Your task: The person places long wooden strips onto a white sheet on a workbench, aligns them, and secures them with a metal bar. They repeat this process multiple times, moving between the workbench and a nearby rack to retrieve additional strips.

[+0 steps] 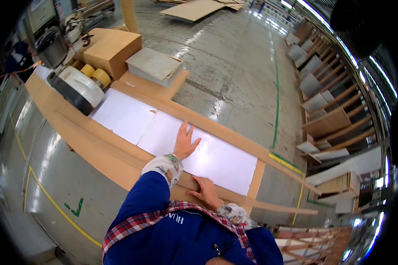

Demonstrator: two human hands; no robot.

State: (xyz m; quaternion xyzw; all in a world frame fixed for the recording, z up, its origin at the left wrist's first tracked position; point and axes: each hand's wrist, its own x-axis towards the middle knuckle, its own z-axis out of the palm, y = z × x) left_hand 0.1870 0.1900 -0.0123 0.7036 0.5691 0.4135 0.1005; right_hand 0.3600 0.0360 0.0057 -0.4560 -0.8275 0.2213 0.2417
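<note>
My left hand (185, 142) lies flat with spread fingers on a glossy white panel (227, 164). A second white panel (124, 114) meets it end to end on the left, with a narrow seam between them. My right hand (205, 191) rests at the near long edge of the first panel, on a brown wooden strip (181, 187). Its thumb and fingers are apart, and its outer fingers are partly hidden. Along the far edge of the panels runs another long wooden strip (221, 138), which sticks out past the table on the right.
At the table's left stands a white-and-black machine (77, 88) with yellow rollers (99, 77). Behind it are a brown box (108, 48) and a grey lidded tray (154, 66). A rack of boards (336, 106) lines the right side. Sheets (194, 9) lie on the far floor.
</note>
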